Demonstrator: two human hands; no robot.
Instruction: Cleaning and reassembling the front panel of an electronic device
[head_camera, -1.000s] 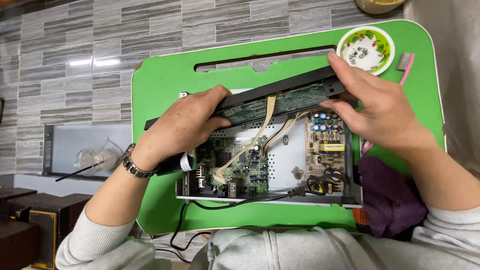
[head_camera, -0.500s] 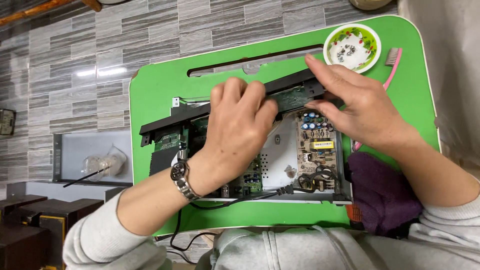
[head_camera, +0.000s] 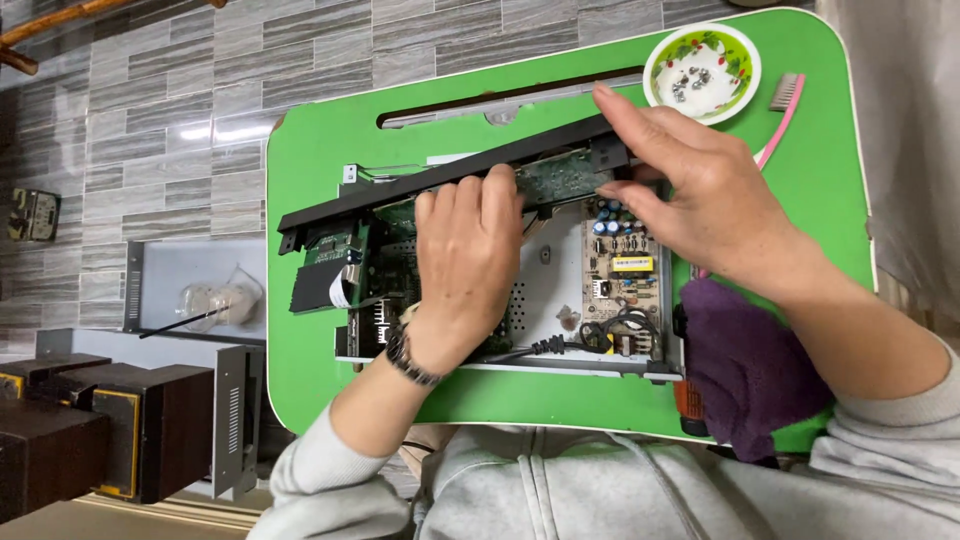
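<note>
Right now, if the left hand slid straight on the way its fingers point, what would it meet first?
The left hand lies on the open device's circuit boards, fingers pointing up the picture. First in line is probably the long black front panel, right at the fingertips; contact is unclear.

Since a second ago the left hand (head_camera: 468, 262) has slid from the black front panel's (head_camera: 440, 185) left end to lie flat over the green circuit board (head_camera: 385, 275), fingertips now touching the panel's middle.
</note>
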